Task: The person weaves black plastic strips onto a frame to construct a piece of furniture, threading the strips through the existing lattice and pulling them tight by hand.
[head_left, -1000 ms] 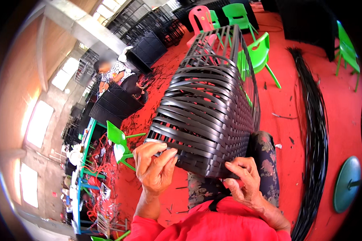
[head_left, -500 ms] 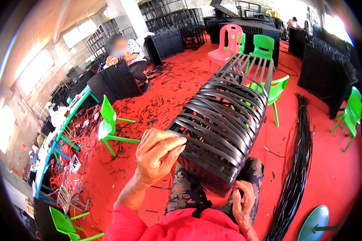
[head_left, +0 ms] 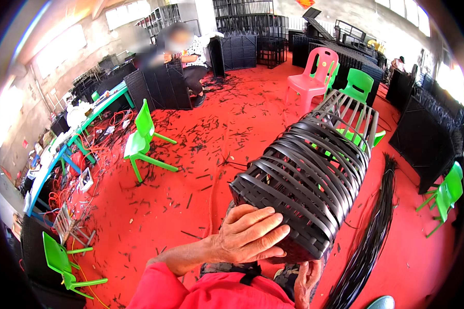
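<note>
A long metal frame partly wrapped in flat black plastic strips (head_left: 314,175) leans away from my lap, its near end closely woven. Bare bars (head_left: 353,110) show at its far end. My left hand (head_left: 252,234) lies against the left side of the woven near end, fingers stretched out and nothing held in them. Below the frame's near right corner is my right hand (head_left: 308,280), fingers curled together. What the right fingers hold, if anything, is hidden. Several strips sag loosely across the frame's upper side.
A bundle of black strips (head_left: 368,242) lies on the red floor to the right. Green chairs (head_left: 142,141) stand around, with a pink chair (head_left: 314,77) ahead. A person (head_left: 191,59) works at a black woven panel (head_left: 165,87). Strip scraps litter the floor.
My left hand has gone from a pinch at the frame's left edge to lying flat, lower on its near end. My head view has turned left, so the frame appears further right.
</note>
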Demonstrator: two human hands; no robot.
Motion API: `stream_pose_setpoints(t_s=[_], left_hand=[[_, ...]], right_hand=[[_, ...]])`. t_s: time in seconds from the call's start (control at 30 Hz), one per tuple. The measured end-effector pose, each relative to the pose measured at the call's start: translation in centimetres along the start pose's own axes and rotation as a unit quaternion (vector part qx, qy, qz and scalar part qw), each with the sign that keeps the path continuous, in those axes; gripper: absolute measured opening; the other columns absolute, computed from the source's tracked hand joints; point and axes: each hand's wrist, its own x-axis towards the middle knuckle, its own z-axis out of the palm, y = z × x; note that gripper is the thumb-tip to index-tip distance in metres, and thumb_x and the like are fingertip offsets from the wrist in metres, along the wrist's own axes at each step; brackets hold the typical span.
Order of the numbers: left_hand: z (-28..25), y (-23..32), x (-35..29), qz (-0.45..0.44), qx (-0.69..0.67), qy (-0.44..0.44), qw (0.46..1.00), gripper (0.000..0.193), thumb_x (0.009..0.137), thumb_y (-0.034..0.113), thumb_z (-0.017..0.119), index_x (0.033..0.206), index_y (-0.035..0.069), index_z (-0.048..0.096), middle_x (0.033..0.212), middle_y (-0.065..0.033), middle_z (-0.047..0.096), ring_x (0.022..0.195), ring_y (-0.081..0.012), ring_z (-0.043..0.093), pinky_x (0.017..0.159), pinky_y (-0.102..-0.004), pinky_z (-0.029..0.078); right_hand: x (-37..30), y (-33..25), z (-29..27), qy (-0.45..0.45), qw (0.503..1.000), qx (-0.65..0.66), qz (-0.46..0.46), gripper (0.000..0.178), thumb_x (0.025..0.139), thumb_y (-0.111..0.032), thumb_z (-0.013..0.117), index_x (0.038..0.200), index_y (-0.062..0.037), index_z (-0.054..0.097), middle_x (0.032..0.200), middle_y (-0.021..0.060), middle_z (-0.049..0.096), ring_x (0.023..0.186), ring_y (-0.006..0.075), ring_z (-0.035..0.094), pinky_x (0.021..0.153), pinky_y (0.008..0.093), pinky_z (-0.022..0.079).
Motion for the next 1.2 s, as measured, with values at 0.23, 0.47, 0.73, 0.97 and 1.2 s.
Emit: stream_pose_setpoints(t_s=[0.23, 0.47, 0.73, 0.97, 1.2], left_hand=[[-1.2, -3.4, 1.4, -0.091, -0.039, -0.076, 0.992, 0.057, 0.064, 0.044, 0.072, 0.105, 0.005, 0.063, 0.105, -0.0073, 0.057, 0.096, -0.0255, 0.055, 0.082, -0.0411, 0.040], [-0.8, -4.0, 1.8, -0.089, -0.088, -0.063, 0.990, 0.047, 0.067, 0.041, 0.072, 0.095, 0.003, 0.065, 0.098, -0.0080, 0.059, 0.089, -0.0259, 0.055, 0.080, -0.0401, 0.041], [-0.1, -1.5, 7.4, 0.067, 0.025, -0.061, 0.996, 0.033, 0.062, 0.015, 0.074, 0.094, 0.009, 0.067, 0.094, -0.0046, 0.059, 0.087, -0.0223, 0.055, 0.073, -0.0338, 0.043], [-1.4, -2.1, 9.3, 0.232, 0.211, -0.094, 0.945, 0.023, 0.075, 0.014, 0.060, 0.097, 0.008, 0.063, 0.087, -0.0026, 0.059, 0.079, -0.0163, 0.055, 0.067, -0.0316, 0.036], [-5.1, -12.6, 9.4, 0.136, 0.368, -0.093, 0.915, 0.017, 0.078, 0.005, 0.057, 0.095, 0.003, 0.059, 0.085, -0.0074, 0.059, 0.075, -0.0216, 0.056, 0.063, -0.0334, 0.043]], right_hand=[[-1.3, 1.1, -0.9, 0.007, 0.998, -0.057, 0.027, 0.010, 0.090, -0.010, 0.053, 0.095, -0.0009, 0.054, 0.085, 0.0008, 0.048, 0.071, 0.0073, 0.045, 0.062, 0.0197, 0.036], [-0.7, 0.7, -0.7, -0.005, 0.994, -0.110, -0.024, 0.009, 0.085, -0.001, 0.056, 0.094, 0.0016, 0.056, 0.086, 0.0110, 0.058, 0.072, 0.0181, 0.056, 0.065, 0.0277, 0.045], [0.3, -1.0, -1.4, -0.016, 0.990, -0.113, -0.077, 0.011, 0.083, 0.002, 0.056, 0.094, 0.0019, 0.059, 0.086, 0.0129, 0.059, 0.073, 0.0203, 0.058, 0.065, 0.0279, 0.046], [-0.3, -0.9, -1.2, -0.022, 0.988, -0.105, -0.112, 0.008, 0.082, 0.002, 0.058, 0.090, 0.0011, 0.058, 0.084, 0.0142, 0.061, 0.073, 0.0255, 0.060, 0.063, 0.0306, 0.047], [-1.3, 0.5, -2.5, -0.037, 0.995, -0.079, -0.052, 0.008, 0.084, -0.002, 0.058, 0.092, 0.0006, 0.059, 0.082, 0.0124, 0.061, 0.072, 0.0214, 0.060, 0.061, 0.0292, 0.046]])
